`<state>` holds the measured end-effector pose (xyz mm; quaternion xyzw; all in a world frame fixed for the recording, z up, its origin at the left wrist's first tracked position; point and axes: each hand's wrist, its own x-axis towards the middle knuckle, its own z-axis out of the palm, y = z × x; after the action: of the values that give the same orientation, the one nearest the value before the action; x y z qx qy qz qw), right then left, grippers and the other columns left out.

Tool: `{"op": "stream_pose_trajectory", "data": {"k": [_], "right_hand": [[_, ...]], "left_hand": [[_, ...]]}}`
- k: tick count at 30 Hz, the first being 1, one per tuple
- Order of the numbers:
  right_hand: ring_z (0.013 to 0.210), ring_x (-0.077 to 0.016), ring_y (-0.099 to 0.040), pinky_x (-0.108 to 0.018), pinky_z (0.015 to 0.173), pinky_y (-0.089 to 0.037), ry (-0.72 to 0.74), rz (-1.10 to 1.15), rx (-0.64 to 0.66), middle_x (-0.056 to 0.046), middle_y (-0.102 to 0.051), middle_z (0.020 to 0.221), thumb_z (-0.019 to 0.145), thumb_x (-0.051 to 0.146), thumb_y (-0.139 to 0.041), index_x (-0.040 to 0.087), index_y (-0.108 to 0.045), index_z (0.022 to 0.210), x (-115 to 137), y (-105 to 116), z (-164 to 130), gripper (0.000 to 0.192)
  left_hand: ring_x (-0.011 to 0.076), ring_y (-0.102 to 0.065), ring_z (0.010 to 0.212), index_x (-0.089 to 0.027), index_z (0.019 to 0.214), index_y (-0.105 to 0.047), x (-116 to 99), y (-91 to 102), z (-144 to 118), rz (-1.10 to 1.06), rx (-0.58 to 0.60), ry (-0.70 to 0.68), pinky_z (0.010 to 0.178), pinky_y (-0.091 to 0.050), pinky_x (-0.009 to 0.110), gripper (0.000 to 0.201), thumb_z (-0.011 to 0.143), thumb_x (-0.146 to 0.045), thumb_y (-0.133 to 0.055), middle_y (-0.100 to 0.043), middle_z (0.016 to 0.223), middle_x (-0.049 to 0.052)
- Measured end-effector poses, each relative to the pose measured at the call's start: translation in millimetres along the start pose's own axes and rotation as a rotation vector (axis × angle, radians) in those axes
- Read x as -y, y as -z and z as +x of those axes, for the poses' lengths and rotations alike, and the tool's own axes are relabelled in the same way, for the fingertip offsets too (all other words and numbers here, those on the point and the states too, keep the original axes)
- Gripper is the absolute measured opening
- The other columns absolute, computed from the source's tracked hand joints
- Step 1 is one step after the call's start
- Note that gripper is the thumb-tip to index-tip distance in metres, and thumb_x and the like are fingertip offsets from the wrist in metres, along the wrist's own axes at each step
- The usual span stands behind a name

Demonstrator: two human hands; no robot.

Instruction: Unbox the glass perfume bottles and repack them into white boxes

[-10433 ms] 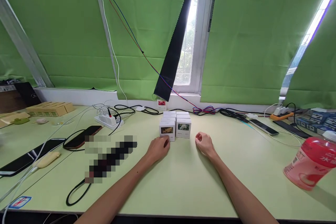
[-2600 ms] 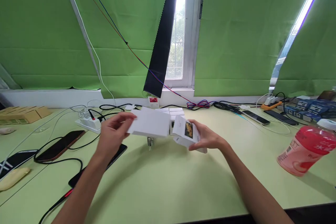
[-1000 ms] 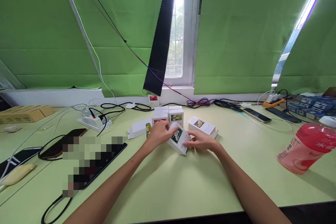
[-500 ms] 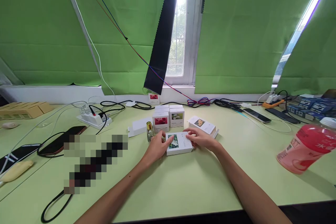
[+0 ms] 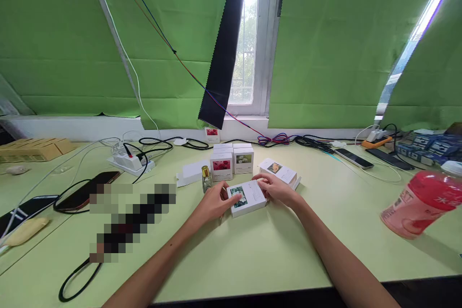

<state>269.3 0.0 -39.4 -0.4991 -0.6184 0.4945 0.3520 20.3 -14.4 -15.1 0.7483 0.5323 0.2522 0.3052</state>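
Observation:
A small white box with a green flower picture (image 5: 247, 197) lies flat on the pale green table (image 5: 252, 255). My left hand (image 5: 212, 203) grips its left end and my right hand (image 5: 277, 189) grips its right end. A little glass bottle with a gold cap (image 5: 206, 179) stands just left of my left hand. Behind it stand rows of similar white picture boxes (image 5: 233, 160). Another white box with a yellow flower picture (image 5: 278, 171) lies flat behind my right hand, and an opened white carton (image 5: 189, 173) lies left of the bottle.
A pink drink bottle (image 5: 418, 204) lies tilted at the right. Phones (image 5: 86, 191) and black cables (image 5: 77, 279) cover the left side, with a power strip (image 5: 130, 163) behind them. More cables, a phone (image 5: 352, 158) and blue boxes (image 5: 429, 147) sit along the back right under green blinds.
Over ten seconds both hands opened one box, leaving the bottle, carton and yellow-flower box on the table. In the last second they laid the green-flower box flat and shifted it slightly.

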Motion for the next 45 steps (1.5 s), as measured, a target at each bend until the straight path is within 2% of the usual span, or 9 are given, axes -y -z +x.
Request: {"op": "stream_pose_trajectory", "data": {"k": [2,4,5,11,17,28,33,39,45], "right_hand": [[0.054,-0.0122,-0.051,-0.022,0.049,-0.04,-0.01,0.018,-0.003,0.002,-0.057,0.066,0.09,0.038,-0.056,0.019,-0.063,0.11,0.2,0.2,-0.3,0.029],[0.054,-0.0124,-0.051,-0.023,0.049,-0.041,-0.015,0.045,-0.009,0.003,-0.056,0.065,0.087,0.035,-0.058,0.019,-0.063,0.107,-0.6,-0.2,0.2,0.026],[0.053,-0.0123,-0.051,-0.023,0.048,-0.041,-0.016,0.057,-0.013,0.003,-0.056,0.065,0.086,0.034,-0.059,0.019,-0.062,0.105,-1.2,-0.5,0.5,0.025],[0.056,-0.0128,-0.052,-0.023,0.049,-0.042,-0.024,0.079,-0.031,0.003,-0.056,0.065,0.083,0.035,-0.059,0.019,-0.06,0.104,0.8,-0.5,-2.3,0.027],[0.059,-0.0125,-0.051,-0.023,0.05,-0.042,-0.036,0.118,-0.016,0.002,-0.057,0.067,0.081,0.037,-0.063,0.018,-0.062,0.105,7.2,2.1,-7.2,0.031],[0.063,-0.0118,-0.052,-0.023,0.053,-0.045,-0.028,0.161,0.07,-0.001,-0.064,0.078,0.077,0.032,-0.069,0.018,-0.067,0.106,12.3,6.9,-9.6,0.033],[0.068,-0.0136,-0.057,-0.025,0.055,-0.048,-0.001,0.133,0.11,-0.005,-0.069,0.093,0.078,0.029,-0.067,0.018,-0.066,0.108,15.2,8.4,-11.4,0.032],[0.073,-0.015,-0.064,-0.026,0.059,-0.049,-0.019,0.12,0.075,-0.007,-0.071,0.103,0.072,0.017,-0.063,0.017,-0.065,0.108,9.2,7.6,-9.1,0.036],[0.071,-0.0121,-0.061,-0.025,0.062,-0.05,-0.031,0.183,0.102,-0.007,-0.073,0.107,0.075,0.016,-0.063,0.017,-0.064,0.113,12.8,10.7,-12.9,0.038]], "left_hand": [[0.0251,-0.064,0.087,-0.02,0.111,-0.061,1.4,6.2,-3.8,-0.02,0.114,-0.063,0.067,-0.049,0.031,0.065,0.062,-0.058,-0.081,-0.068,0.104,0.008],[0.0279,-0.063,0.097,-0.021,0.124,-0.059,3.0,8.2,-7.0,-0.013,0.138,-0.117,0.075,-0.052,0.034,0.083,0.052,-0.049,-0.088,-0.062,0.117,0.01],[0.0291,-0.062,0.101,-0.021,0.126,-0.058,3.7,7.6,-8.0,-0.004,0.127,-0.134,0.077,-0.053,0.035,0.086,0.05,-0.046,-0.089,-0.06,0.119,0.01],[0.0329,-0.059,0.11,-0.021,0.126,-0.06,3.4,-0.2,-8.9,0.03,0.044,-0.184,0.088,-0.053,0.041,0.081,0.054,-0.042,-0.088,-0.059,0.119,0.01],[0.0333,-0.056,0.114,-0.017,0.123,-0.058,-2.0,0.0,-8.9,0.123,0.018,-0.147,0.094,-0.05,0.044,0.077,0.056,-0.044,-0.085,-0.058,0.119,0.011],[0.0297,-0.06,0.099,-0.017,0.108,-0.062,-2.3,5.0,-8.4,0.227,0.044,-0.124,0.076,-0.051,0.038,0.067,0.056,-0.055,-0.082,-0.056,0.108,0.008],[0.029,-0.059,0.101,-0.019,0.11,-0.059,-2.9,9.0,-8.4,0.215,0.064,-0.165,0.078,-0.049,0.036,0.067,0.056,-0.051,-0.082,-0.059,0.11,0.008],[0.0267,-0.06,0.097,-0.022,0.109,-0.056,-1.6,13.9,-8.4,0.192,0.078,-0.176,0.07,-0.048,0.033,0.062,0.057,-0.044,-0.081,-0.058,0.11,0.006],[0.025,-0.061,0.092,-0.022,0.116,-0.06,-2.6,18.6,-10.1,0.221,0.066,-0.192,0.069,-0.049,0.032,0.065,0.058,-0.044,-0.08,-0.055,0.108,0.006]]}}
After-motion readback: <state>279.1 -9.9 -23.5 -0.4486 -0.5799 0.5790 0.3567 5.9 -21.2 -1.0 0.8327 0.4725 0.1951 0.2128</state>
